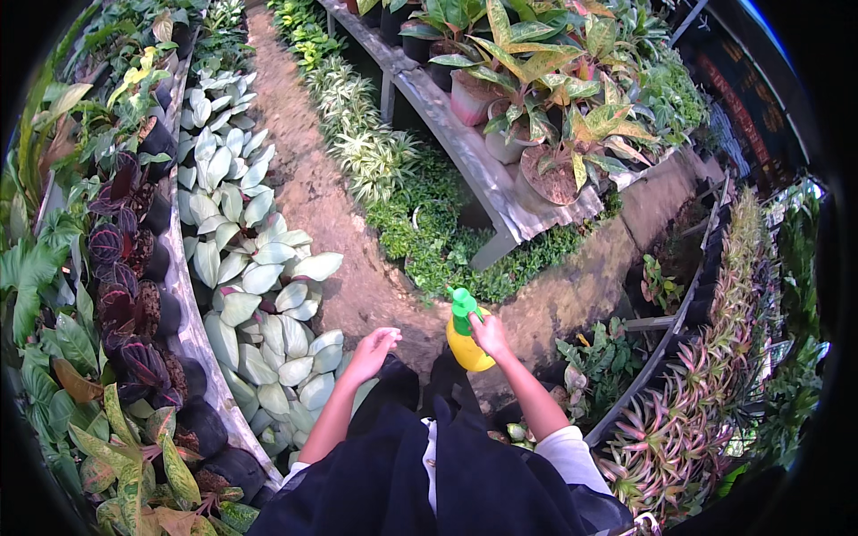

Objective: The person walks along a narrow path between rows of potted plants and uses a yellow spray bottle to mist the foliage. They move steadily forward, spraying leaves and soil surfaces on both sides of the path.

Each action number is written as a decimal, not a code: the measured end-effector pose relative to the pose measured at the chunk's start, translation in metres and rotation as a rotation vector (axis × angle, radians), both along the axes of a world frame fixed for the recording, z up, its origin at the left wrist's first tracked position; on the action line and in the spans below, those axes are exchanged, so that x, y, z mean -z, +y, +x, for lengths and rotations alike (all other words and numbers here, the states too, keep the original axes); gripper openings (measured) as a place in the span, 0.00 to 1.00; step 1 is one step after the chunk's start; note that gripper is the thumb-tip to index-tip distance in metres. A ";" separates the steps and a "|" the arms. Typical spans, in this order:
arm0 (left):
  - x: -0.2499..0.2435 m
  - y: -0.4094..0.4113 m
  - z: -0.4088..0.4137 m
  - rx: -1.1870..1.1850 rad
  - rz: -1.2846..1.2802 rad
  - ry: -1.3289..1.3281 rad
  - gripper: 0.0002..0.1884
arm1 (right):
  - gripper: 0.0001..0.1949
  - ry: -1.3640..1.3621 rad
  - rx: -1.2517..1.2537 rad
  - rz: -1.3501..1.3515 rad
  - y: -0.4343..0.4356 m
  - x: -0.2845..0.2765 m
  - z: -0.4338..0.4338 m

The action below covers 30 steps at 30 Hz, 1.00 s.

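A yellow pump spray bottle [469,350] with a green spray head hangs upright in front of my body, slightly tilted. My right hand [491,333] grips it at the green handle and trigger side. The nozzle points away from me. My left hand [375,350] is raised in the air, loosely curled, and nothing shows in it. Under and beside it grows a dense bed of pale silvery-leaved plants [275,335]. Low green ground cover [436,254] edges the path just beyond the bottle.
A dirt path [301,161] bends around the corner of a corrugated metal bench [496,181] carrying potted aglaonemas [549,174]. On the left, a pale ledge [201,321] borders dark-leaved potted plants [141,315]. At right, a curved rail [670,335] fronts rows of pink-striped plants [677,409].
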<state>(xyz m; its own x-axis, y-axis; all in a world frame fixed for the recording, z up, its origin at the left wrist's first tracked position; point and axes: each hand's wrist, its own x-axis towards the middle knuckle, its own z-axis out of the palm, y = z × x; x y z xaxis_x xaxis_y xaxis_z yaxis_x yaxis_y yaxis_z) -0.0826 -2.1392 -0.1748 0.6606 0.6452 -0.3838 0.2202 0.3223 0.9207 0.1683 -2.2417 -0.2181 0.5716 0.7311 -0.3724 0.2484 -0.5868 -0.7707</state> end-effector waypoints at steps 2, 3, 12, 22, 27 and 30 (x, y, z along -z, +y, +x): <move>0.003 -0.001 0.000 -0.019 0.000 0.002 0.16 | 0.22 0.026 0.006 0.003 0.001 -0.003 0.002; 0.002 -0.002 0.001 -0.028 -0.001 0.005 0.16 | 0.22 0.042 0.008 0.004 0.001 -0.006 0.003; -0.015 -0.016 0.019 -0.055 -0.017 0.046 0.16 | 0.21 0.191 0.127 -0.008 -0.007 0.007 0.026; -0.026 -0.029 0.046 -0.095 -0.033 0.046 0.15 | 0.24 0.045 -0.053 -0.092 -0.011 0.002 0.038; -0.028 -0.032 0.050 -0.094 -0.037 0.036 0.15 | 0.20 0.049 -0.045 0.007 -0.012 0.008 0.044; -0.026 -0.033 0.052 -0.103 -0.036 0.017 0.15 | 0.20 -0.015 -0.107 0.010 -0.018 0.007 0.043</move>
<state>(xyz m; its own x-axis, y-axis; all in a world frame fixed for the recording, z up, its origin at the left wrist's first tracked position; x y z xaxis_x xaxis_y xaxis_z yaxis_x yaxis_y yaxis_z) -0.0302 -2.1719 -0.1493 0.5843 0.6951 -0.4189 0.2000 0.3769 0.9044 0.2108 -2.2598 -0.2250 0.4956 0.7916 -0.3574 0.3202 -0.5490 -0.7720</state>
